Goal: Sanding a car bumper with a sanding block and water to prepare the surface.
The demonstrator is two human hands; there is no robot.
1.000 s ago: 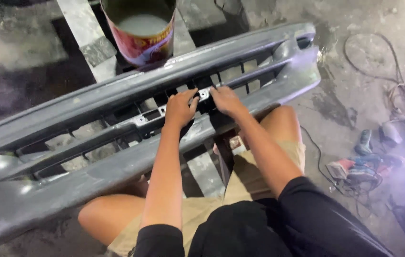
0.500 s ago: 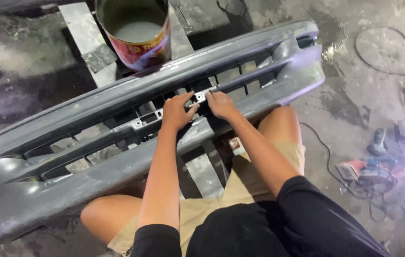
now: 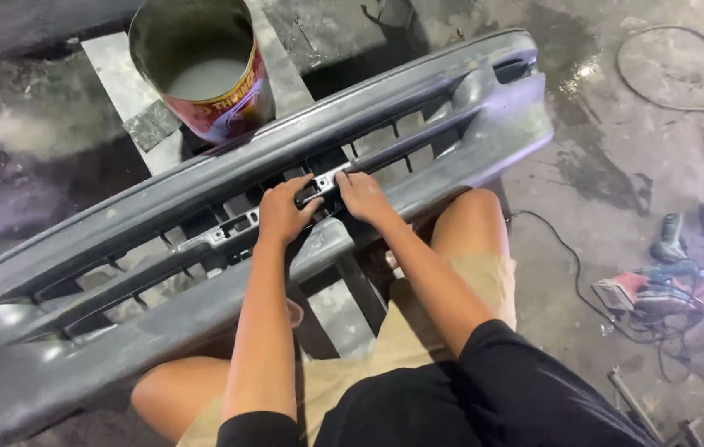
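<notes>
Bumper (image 3: pixel 451 157): grey car part lay slantwise across a metal stand (image 3: pixel 132 79), over the person's knees; it sat lower and more central in view than a second before
Left hand (image 3: pixel 283 213): curled over the central grille bar (image 3: pixel 228 236); placement unchanged
Right hand (image 3: pixel 362 197): fingers pressed on the same bar; grip held
Surface: stained concrete floor (image 3: pixel 617 165); open tin (image 3: pixel 203 70) behind
Room: power tool (image 3: pixel 646 291) and cables (image 3: pixel 683 70) right

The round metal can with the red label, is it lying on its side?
No, the round metal can stands upright, its open top facing the camera.
</notes>
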